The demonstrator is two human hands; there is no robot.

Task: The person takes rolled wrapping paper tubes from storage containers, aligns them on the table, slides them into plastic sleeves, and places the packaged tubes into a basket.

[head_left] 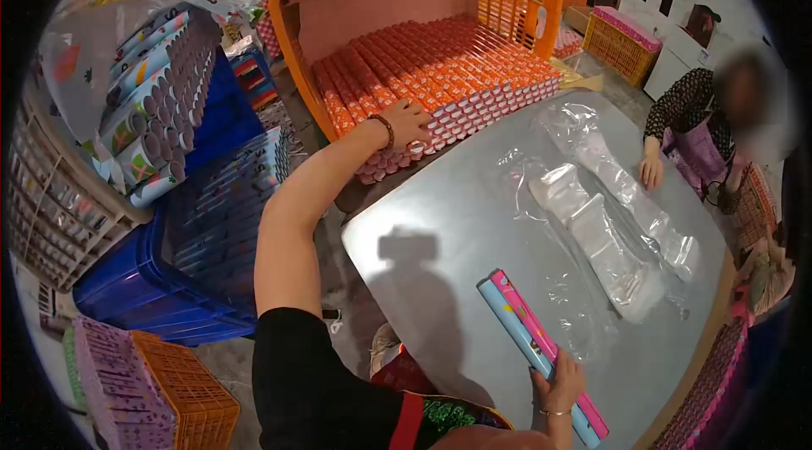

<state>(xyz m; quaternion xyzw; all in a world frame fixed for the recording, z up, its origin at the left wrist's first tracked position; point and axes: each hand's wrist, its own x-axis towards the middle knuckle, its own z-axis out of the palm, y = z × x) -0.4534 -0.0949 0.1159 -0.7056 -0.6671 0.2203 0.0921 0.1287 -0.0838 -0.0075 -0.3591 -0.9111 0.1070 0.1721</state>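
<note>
My left hand (408,122) reaches out to the orange basket (296,52) and rests, fingers spread, on the near edge of the stacked red patterned rolls (457,61). Nothing shows in its grasp. Lower right, my right hand (562,382) is wrapped round two rolls side by side, a light blue roll (513,327) and a pink roll (526,312), which lie slanting over the grey table (406,281). To the right of them are clear plastic bags (592,230) in long piles on the tabletop.
Another person (689,112) sits at the table's far right, a hand on its edge. Blue crates (203,298) and a basket of patterned rolls (152,120) stand at left. Orange baskets (194,382) are at lower left and at the back (622,44).
</note>
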